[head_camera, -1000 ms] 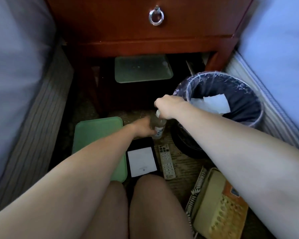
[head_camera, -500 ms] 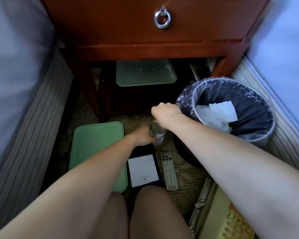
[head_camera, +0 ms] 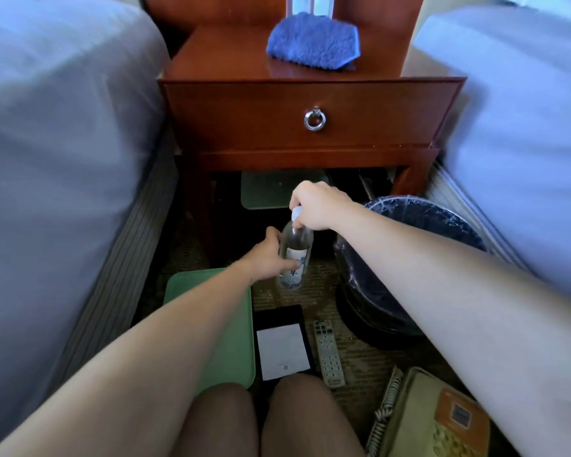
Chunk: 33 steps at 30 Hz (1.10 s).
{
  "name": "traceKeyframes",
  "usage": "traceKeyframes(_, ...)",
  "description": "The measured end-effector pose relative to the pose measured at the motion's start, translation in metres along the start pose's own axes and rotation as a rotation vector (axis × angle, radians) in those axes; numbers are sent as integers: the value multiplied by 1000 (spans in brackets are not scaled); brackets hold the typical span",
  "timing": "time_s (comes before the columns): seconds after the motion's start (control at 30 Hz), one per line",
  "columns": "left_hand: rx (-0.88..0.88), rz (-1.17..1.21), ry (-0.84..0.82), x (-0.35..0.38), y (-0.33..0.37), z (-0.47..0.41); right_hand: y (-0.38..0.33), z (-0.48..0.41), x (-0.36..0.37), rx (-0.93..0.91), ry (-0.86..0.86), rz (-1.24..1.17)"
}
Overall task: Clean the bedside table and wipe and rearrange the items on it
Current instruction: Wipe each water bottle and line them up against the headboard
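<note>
Lifted higher than a second ago, the bottle (head_camera: 296, 245) is gripped round its label by the left hand (head_camera: 267, 257); the right hand (head_camera: 317, 206) pinches the neck, hiding most of the cap (head_camera: 296, 212). It is in front of the bedside table (head_camera: 310, 107), beside the bin (head_camera: 409, 258); whether its base touches the carpet (head_camera: 360, 357) is unclear.

the cloth (head_camera: 312, 44) lies on the bedside table (head_camera: 310, 103) ahead of me. before it, tray (head_camera: 236, 351) left, bin (head_camera: 409, 291) right, bottle (head_camera: 295, 255) between them, remote (head_camera: 327, 354) nearer me.
</note>
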<state>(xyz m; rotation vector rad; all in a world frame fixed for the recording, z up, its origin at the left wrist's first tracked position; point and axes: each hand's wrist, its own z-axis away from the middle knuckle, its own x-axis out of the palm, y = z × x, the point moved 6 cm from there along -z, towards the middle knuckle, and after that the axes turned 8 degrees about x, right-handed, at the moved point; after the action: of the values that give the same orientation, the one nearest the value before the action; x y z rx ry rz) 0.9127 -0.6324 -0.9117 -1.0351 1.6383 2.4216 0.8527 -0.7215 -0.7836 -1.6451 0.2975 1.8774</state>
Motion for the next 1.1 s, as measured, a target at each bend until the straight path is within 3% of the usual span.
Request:
traceKeyframes(0.33, 164, 22, 98, -57, 66, 53, -30, 40, -80, -9, 201, -342)
traceKeyframes(0.57, 261, 168, 194, -88, 99, 85, -46, 70, -124, -55, 379, -557)
traceKeyframes(0.87, 321, 361, 145, -113, 116, 87, -57, 64, -158, -105, 526, -715)
traceKeyframes(1.1, 308, 396, 94, -161, 153, 58, -65, 19, -206, -108, 539, -829)
